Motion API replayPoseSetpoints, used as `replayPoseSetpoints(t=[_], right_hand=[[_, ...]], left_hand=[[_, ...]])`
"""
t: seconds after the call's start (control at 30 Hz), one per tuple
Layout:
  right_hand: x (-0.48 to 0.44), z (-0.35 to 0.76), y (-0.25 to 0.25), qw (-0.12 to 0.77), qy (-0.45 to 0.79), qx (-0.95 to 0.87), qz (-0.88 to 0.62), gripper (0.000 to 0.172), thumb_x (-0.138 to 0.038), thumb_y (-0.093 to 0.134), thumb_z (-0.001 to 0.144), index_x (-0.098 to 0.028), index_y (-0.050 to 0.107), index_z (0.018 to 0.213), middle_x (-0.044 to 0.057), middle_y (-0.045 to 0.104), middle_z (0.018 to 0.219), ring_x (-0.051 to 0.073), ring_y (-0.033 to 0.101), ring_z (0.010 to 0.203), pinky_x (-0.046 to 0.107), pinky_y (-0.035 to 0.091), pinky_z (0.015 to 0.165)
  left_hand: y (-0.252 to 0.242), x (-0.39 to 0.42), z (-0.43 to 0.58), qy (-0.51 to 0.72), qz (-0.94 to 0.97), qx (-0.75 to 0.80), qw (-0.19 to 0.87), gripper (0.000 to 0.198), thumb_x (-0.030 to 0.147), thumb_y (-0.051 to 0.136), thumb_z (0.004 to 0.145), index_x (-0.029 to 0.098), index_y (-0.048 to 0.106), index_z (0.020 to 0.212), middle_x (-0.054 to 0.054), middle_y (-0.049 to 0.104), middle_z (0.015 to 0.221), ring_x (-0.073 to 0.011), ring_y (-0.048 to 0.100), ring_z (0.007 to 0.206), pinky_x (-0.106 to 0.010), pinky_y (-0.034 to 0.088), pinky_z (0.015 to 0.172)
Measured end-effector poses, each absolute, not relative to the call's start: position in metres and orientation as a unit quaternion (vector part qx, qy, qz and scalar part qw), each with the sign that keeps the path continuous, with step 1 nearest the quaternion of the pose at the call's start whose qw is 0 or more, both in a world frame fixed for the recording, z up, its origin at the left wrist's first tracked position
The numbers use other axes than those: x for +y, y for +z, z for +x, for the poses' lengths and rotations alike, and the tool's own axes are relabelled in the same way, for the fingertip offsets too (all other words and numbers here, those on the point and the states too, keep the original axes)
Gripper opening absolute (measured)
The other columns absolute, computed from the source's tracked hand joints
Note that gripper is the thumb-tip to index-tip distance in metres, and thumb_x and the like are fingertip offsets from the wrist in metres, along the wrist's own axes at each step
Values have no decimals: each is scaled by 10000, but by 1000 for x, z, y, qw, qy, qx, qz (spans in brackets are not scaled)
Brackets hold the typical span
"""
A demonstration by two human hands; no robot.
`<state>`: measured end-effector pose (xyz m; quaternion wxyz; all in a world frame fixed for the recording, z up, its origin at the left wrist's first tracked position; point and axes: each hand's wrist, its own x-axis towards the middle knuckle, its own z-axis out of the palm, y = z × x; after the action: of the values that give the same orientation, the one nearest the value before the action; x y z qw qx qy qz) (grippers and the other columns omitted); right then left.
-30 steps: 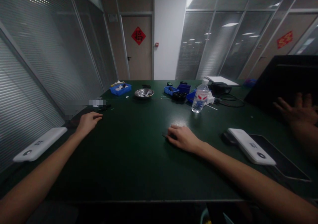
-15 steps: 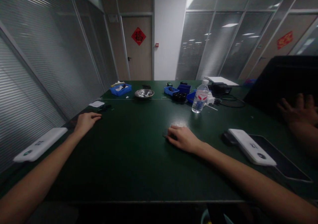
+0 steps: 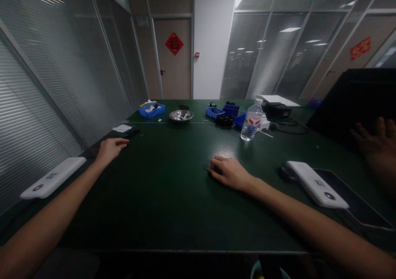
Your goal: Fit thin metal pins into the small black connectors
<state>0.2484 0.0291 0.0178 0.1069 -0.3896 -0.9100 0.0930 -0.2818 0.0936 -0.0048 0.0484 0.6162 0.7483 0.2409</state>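
On the left part of the dark green table (image 3: 167, 188) rests my left hand (image 3: 110, 150), its fingers pressed together; whatever they pinch is too small to name. A dark object (image 3: 133, 133) and a white paper (image 3: 121, 128) lie just beyond it. My right hand (image 3: 228, 171) lies right of the middle with curled fingers. A small, thin dark thing (image 3: 206, 169) pokes out at its fingertips, too unclear to name. Behind that hand a clear water bottle (image 3: 250, 124) stands upright.
A metal bowl (image 3: 181, 116), a blue bin (image 3: 152, 110) and a smaller blue bin (image 3: 215, 112) stand at the back. White devices lie at left (image 3: 54, 178) and right (image 3: 317, 184). Another person's hand (image 3: 377, 143) is beside a black screen (image 3: 355, 105).
The view has shifted slightly, so most things appear a little further right. Both my hands keep nearly the same pose and place on the table.
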Motion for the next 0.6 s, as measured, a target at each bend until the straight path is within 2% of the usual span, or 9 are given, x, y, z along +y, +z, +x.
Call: replayPoseSetpoints(t=[0.17, 0.43, 0.6], right_hand=[[29, 248, 19, 103, 96, -908, -395, 177, -342, 559, 1027, -185, 638, 1052, 65, 653, 1018, 162, 619, 802, 256, 444, 685], [32, 249, 15, 106, 88, -911, -389, 166, -338, 568, 1018, -190, 635, 1053, 61, 650, 1018, 170, 619, 826, 273, 448, 725], [31, 248, 16, 108, 93, -912, -385, 172, -342, 558, 1025, -187, 632, 1046, 60, 649, 1007, 162, 610, 797, 265, 440, 693]], left_hand=[[-4, 91, -283, 240, 620, 745, 51, 312, 252, 689, 933, 200, 714, 1240, 40, 757, 1177, -211, 668, 1112, -328, 493, 1011], [-6, 95, -282, 247, 626, 739, 30, 256, 274, 662, 892, 197, 790, 1099, -64, 796, 1105, -247, 721, 1008, -319, 534, 929], [-6, 94, -283, 237, 643, 728, 23, 299, 299, 619, 889, 204, 786, 1118, -91, 783, 1153, -282, 709, 1056, -378, 534, 979]])
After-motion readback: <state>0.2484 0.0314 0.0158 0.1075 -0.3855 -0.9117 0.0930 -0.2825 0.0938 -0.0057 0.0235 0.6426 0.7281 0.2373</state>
